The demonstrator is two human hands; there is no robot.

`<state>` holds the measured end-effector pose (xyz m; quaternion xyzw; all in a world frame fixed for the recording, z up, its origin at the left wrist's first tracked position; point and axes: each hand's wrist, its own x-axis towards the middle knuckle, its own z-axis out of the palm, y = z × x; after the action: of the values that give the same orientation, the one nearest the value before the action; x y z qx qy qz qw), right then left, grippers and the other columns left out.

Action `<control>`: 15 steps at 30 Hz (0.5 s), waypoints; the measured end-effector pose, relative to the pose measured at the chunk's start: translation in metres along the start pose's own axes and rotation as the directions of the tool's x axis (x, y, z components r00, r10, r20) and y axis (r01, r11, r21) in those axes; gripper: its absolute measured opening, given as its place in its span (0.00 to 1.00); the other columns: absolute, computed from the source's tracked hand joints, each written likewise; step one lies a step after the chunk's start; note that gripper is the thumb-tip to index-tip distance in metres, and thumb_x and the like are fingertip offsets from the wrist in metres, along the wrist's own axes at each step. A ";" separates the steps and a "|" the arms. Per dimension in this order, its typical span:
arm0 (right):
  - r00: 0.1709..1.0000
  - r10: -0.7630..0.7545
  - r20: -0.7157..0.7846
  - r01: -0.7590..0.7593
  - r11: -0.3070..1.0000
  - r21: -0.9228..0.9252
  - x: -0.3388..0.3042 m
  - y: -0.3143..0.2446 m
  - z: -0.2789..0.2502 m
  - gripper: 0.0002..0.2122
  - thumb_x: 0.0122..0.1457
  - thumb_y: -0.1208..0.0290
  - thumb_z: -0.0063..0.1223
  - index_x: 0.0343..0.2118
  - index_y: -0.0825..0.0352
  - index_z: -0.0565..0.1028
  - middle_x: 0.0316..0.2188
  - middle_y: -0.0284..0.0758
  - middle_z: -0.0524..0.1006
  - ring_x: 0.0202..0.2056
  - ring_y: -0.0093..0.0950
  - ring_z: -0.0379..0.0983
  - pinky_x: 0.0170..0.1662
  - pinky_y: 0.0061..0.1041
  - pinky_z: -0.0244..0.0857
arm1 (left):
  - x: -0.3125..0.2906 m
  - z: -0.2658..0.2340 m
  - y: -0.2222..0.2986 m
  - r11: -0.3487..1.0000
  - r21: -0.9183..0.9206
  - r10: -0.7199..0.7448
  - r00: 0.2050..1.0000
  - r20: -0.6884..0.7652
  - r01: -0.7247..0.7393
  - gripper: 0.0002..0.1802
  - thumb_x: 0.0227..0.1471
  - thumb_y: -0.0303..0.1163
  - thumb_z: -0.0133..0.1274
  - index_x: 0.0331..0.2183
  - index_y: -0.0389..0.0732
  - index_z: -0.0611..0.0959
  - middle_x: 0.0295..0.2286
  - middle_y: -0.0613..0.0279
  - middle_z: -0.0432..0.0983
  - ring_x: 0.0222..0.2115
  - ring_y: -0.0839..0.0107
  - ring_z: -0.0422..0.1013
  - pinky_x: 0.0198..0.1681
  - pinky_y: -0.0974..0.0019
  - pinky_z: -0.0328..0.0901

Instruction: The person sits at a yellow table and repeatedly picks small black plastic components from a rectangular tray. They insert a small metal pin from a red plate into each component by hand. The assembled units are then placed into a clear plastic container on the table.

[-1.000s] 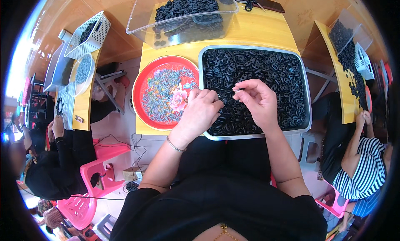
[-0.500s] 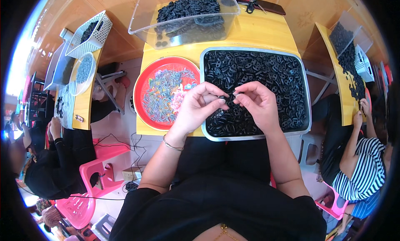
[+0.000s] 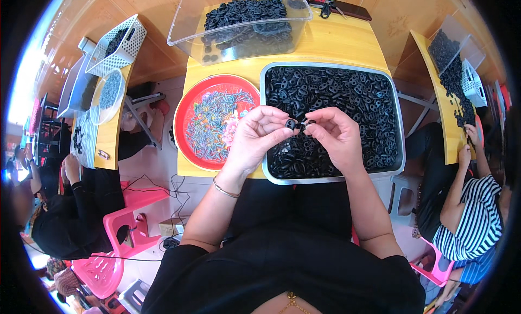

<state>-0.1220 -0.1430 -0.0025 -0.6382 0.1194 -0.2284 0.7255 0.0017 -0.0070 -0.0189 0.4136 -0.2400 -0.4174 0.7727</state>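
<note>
Over the left part of a metal tray (image 3: 332, 179), my two hands are raised close together. Between the thumb and index finger of my left hand (image 3: 256, 135) is a small black plastic piece with a hole (image 3: 291, 123). My right hand (image 3: 337, 138) pinches close beside it, thumb against index finger. Something small and dark shows at its fingertips, too small and covered to make out. Many black two-holed plastic pieces (image 3: 358, 113) fill the tray below. To the left, a round red tray (image 3: 182, 124) holds many thin, small grey pieces (image 3: 209, 132).
A clear plastic bin (image 3: 187, 40) of black pieces stands at the back of the yellow table (image 3: 342, 40). Scissors (image 3: 325, 9) lie behind it. Co-workers sit at side tables, one with a white basket (image 3: 126, 48). A pink chair (image 3: 116, 222) is at left.
The black piece in my left hand has turned, and its hole now shows. My left fingers have shifted slightly; my right hand stays nearly in place.
</note>
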 end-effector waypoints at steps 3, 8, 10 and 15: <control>1.000 0.009 0.018 -0.008 1.000 -0.018 -0.001 0.004 0.000 0.08 0.52 0.83 0.51 0.36 0.71 0.73 0.31 0.32 0.74 0.34 0.18 0.72 0.39 0.16 0.66 | -0.001 -0.001 -0.001 1.000 -0.019 -0.001 1.000 0.012 0.001 0.12 0.46 0.15 0.52 0.36 0.34 0.73 0.32 0.56 0.75 0.34 0.70 0.74 0.39 0.70 0.70; 0.997 0.067 0.024 -0.067 0.998 -0.023 -0.002 0.001 0.003 0.08 0.51 0.83 0.51 0.36 0.70 0.73 0.30 0.32 0.75 0.33 0.17 0.72 0.37 0.16 0.66 | -0.001 -0.001 -0.002 1.000 0.002 0.013 1.000 0.000 -0.013 0.11 0.46 0.15 0.51 0.35 0.34 0.73 0.31 0.55 0.75 0.33 0.69 0.74 0.39 0.69 0.70; 0.999 0.047 0.014 -0.047 0.998 -0.030 -0.001 0.002 0.003 0.07 0.51 0.83 0.52 0.35 0.70 0.73 0.30 0.32 0.75 0.32 0.17 0.72 0.36 0.15 0.66 | -0.001 0.000 -0.001 1.000 0.001 0.010 1.000 -0.005 -0.010 0.11 0.46 0.15 0.51 0.35 0.33 0.74 0.31 0.56 0.75 0.33 0.70 0.74 0.39 0.69 0.70; 0.999 0.033 0.023 -0.031 0.996 -0.078 -0.001 0.003 0.003 0.07 0.51 0.82 0.52 0.35 0.70 0.73 0.29 0.31 0.75 0.30 0.16 0.72 0.35 0.14 0.66 | -0.002 0.001 -0.001 0.999 0.053 0.013 1.000 -0.027 -0.012 0.10 0.46 0.15 0.51 0.35 0.34 0.74 0.31 0.57 0.75 0.32 0.71 0.74 0.39 0.70 0.70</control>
<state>-0.1210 -0.1400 -0.0055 -0.6666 0.1296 -0.2044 0.7051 -0.0003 -0.0063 -0.0195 0.4381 -0.2428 -0.4002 0.7675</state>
